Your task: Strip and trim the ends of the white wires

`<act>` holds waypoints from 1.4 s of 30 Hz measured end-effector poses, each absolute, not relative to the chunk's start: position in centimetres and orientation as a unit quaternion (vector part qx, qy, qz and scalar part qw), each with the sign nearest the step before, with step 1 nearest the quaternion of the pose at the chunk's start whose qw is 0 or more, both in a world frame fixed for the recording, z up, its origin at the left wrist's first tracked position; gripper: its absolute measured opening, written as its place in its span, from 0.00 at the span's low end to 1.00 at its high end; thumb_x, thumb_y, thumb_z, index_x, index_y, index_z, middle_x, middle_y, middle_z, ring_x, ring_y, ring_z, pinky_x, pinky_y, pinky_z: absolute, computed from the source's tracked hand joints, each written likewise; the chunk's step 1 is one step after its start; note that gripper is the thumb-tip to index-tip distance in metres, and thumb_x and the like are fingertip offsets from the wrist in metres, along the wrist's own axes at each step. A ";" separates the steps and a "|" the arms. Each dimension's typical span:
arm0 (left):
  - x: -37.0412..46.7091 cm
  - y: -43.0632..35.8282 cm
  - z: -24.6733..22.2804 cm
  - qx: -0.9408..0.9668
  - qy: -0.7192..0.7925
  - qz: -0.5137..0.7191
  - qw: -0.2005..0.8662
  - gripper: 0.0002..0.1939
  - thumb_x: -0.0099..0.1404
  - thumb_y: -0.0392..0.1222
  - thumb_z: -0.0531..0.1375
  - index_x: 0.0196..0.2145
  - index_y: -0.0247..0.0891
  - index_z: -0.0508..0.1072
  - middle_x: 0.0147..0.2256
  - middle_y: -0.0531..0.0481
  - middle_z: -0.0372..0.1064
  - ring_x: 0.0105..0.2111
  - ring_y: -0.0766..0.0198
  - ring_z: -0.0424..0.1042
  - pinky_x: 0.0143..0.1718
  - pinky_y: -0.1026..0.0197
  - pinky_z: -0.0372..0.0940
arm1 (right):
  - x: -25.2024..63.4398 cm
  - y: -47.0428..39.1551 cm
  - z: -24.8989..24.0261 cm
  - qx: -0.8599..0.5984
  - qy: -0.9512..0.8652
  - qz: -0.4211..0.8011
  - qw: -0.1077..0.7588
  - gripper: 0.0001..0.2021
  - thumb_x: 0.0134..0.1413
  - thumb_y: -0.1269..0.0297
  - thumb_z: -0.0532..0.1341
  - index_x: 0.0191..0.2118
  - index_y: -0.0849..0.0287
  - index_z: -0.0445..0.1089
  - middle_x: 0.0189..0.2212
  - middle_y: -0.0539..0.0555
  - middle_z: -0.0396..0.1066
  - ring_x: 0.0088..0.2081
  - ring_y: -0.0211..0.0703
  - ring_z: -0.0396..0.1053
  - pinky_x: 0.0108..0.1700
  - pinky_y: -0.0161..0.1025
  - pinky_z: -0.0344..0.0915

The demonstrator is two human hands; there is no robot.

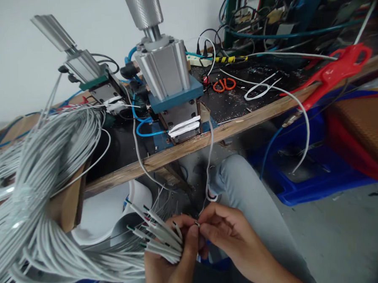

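Observation:
A bunch of white cables (164,238) with dark and greenish cut tips is gripped in my left hand (172,267). The thumb and forefinger of that hand also pinch the end of one cable (197,224), which shows a dark tip. My right hand (227,234) is closed in a pinch at the same cable end, its fingertips touching those of my left hand. The rest of the cables trail left into a large coiled bundle (56,152). How much of the cable end sits between the right fingertips is hidden.
Two metal presses (170,83) stand on the dark workbench (218,102) with its wooden front edge. Orange-handled scissors (224,84) lie behind. A red air gun (334,72) rests at the right, above a blue stool (293,191). A white bucket (97,214) stands below the bench.

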State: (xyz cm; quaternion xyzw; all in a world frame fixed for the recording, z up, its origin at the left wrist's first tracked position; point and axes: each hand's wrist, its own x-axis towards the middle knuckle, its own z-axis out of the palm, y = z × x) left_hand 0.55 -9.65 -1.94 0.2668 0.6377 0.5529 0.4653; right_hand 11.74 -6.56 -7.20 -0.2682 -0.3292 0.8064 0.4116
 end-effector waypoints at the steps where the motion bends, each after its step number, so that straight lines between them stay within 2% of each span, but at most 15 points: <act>1: 0.6 -9.6 -1.9 0.273 0.640 0.552 0.458 0.08 0.54 0.43 0.71 0.27 0.38 0.79 0.18 0.56 0.71 0.18 0.67 0.70 0.21 0.67 0.66 | 11.8 -6.6 -7.2 -0.273 -0.334 0.805 0.407 0.18 0.57 0.49 0.71 0.34 0.60 0.70 0.25 0.47 0.73 0.26 0.34 0.73 0.32 0.32 0.67; 9: 0.9 -9.6 -2.0 0.363 0.688 0.528 0.342 0.04 0.55 0.40 0.63 0.23 0.43 0.73 0.17 0.61 0.67 0.16 0.68 0.68 0.20 0.67 0.63 | 12.8 -6.5 -6.7 -0.316 -0.442 0.757 0.362 0.18 0.61 0.47 0.67 0.34 0.59 0.70 0.24 0.47 0.70 0.27 0.35 0.70 0.29 0.32 0.64; 13: 0.3 -9.8 -2.9 0.446 0.694 0.468 0.317 0.03 0.52 0.37 0.60 0.23 0.42 0.73 0.19 0.59 0.64 0.19 0.68 0.63 0.22 0.65 0.57 | 14.6 -6.1 -6.2 -0.360 -0.643 0.587 0.335 0.10 0.67 0.56 0.63 0.35 0.54 0.74 0.29 0.48 0.76 0.33 0.40 0.75 0.32 0.33 0.68; 16: -0.3 -9.9 -3.6 0.500 0.678 0.430 0.325 0.05 0.49 0.33 0.58 0.21 0.42 0.70 0.18 0.59 0.61 0.18 0.68 0.58 0.22 0.63 0.53 | 15.9 -5.6 -6.2 -0.343 -0.753 0.456 0.329 0.03 0.66 0.63 0.63 0.39 0.49 0.74 0.33 0.48 0.79 0.37 0.44 0.78 0.36 0.35 0.74; 19: -1.0 -9.9 -3.9 0.543 0.644 0.405 0.355 0.08 0.48 0.30 0.57 0.21 0.43 0.66 0.18 0.58 0.61 0.18 0.69 0.56 0.22 0.62 0.52 | 16.7 -4.9 -6.3 -0.294 -0.807 0.400 0.319 0.05 0.63 0.66 0.65 0.42 0.47 0.74 0.35 0.48 0.81 0.36 0.46 0.80 0.35 0.36 0.77; 22: -1.3 -9.9 -3.6 0.533 0.632 0.386 0.409 0.09 0.47 0.29 0.57 0.21 0.43 0.66 0.18 0.59 0.59 0.18 0.69 0.55 0.21 0.62 0.49 | 16.6 -4.3 -6.4 -0.277 -0.810 0.419 0.301 0.04 0.62 0.65 0.65 0.40 0.47 0.74 0.32 0.47 0.80 0.33 0.46 0.80 0.31 0.35 0.76; 24: -1.3 -9.7 -3.1 0.481 0.651 0.401 0.429 0.06 0.48 0.31 0.58 0.21 0.42 0.69 0.17 0.58 0.60 0.18 0.68 0.56 0.20 0.63 0.49 | 16.1 -4.3 -6.5 -0.295 -0.772 0.485 0.286 0.05 0.65 0.62 0.63 0.36 0.49 0.73 0.27 0.47 0.78 0.30 0.43 0.78 0.28 0.33 0.73; 26: -1.0 -9.6 -2.7 0.438 0.664 0.418 0.438 0.04 0.52 0.34 0.59 0.21 0.40 0.72 0.18 0.55 0.65 0.19 0.66 0.61 0.21 0.64 0.53 | 15.2 -4.8 -6.5 -0.317 -0.695 0.577 0.289 0.11 0.69 0.58 0.60 0.34 0.51 0.73 0.24 0.48 0.75 0.26 0.40 0.75 0.27 0.32 0.70; 30: -0.3 -9.8 -2.2 0.381 0.662 0.468 0.445 0.10 0.61 0.42 0.61 0.23 0.39 0.73 0.19 0.52 0.70 0.20 0.63 0.69 0.24 0.63 0.63 | 13.1 -6.7 -6.3 -0.344 -0.509 0.701 0.360 0.16 0.68 0.49 0.60 0.35 0.55 0.73 0.25 0.49 0.74 0.25 0.37 0.73 0.29 0.32 0.70; 35: 0.2 -10.0 -2.3 0.311 0.636 0.545 0.449 0.14 0.60 0.47 0.68 0.22 0.37 0.77 0.17 0.54 0.68 0.17 0.67 0.67 0.21 0.67 0.62 | 11.3 -8.1 -5.9 -0.403 -0.384 0.699 0.448 0.18 0.61 0.46 0.66 0.33 0.57 0.73 0.22 0.48 0.71 0.25 0.37 0.72 0.30 0.31 0.70; 42: 0.3 -9.9 -2.5 0.278 0.620 0.564 0.470 0.18 0.57 0.54 0.72 0.22 0.36 0.78 0.17 0.53 0.69 0.18 0.67 0.67 0.21 0.67 0.61 | 11.0 -8.1 -5.7 -0.400 -0.394 0.679 0.473 0.17 0.62 0.47 0.66 0.33 0.57 0.73 0.22 0.49 0.72 0.24 0.37 0.70 0.30 0.32 0.70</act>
